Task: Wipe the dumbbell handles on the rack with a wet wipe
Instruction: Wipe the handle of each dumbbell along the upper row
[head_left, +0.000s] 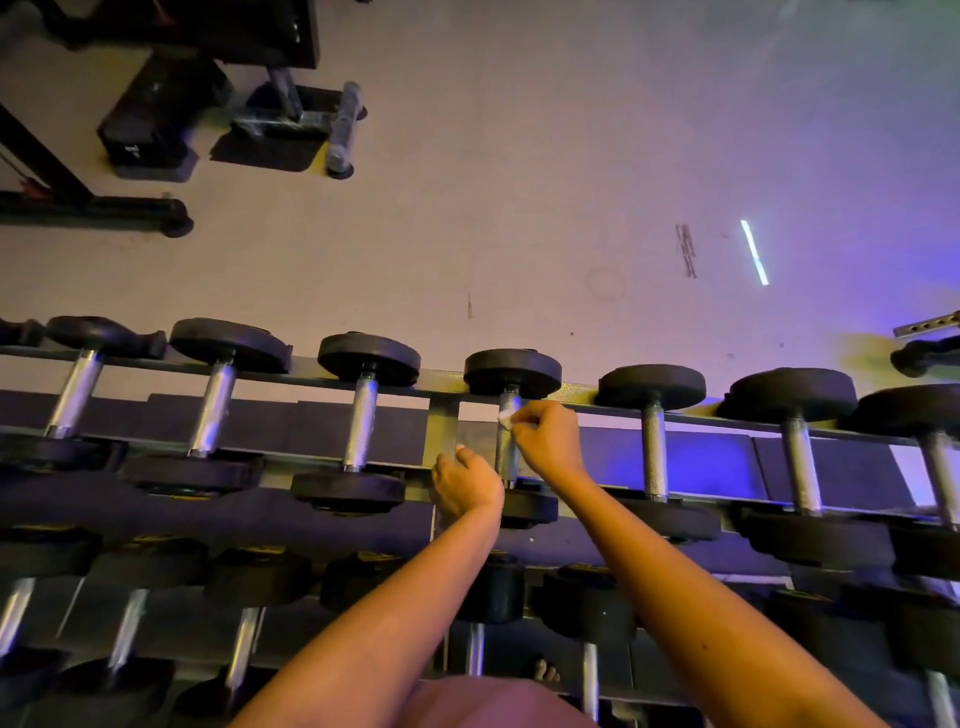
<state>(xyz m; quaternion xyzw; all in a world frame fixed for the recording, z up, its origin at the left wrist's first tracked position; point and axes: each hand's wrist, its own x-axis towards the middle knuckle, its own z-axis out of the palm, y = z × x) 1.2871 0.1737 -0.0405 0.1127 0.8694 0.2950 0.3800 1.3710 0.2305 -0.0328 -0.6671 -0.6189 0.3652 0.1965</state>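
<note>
A long rack holds several black dumbbells with knurled steel handles in two tiers. My right hand pinches a small white wet wipe against the upper part of the middle dumbbell's handle. My left hand sits just left of that handle, near the rack's grey upright post, with its fingers curled; what it holds, if anything, is hidden behind the hand.
Neighbouring dumbbell handles stand close on both sides. A lower tier of dumbbells lies under my forearms. A bench frame and a foam-covered bar stand on the floor beyond the rack.
</note>
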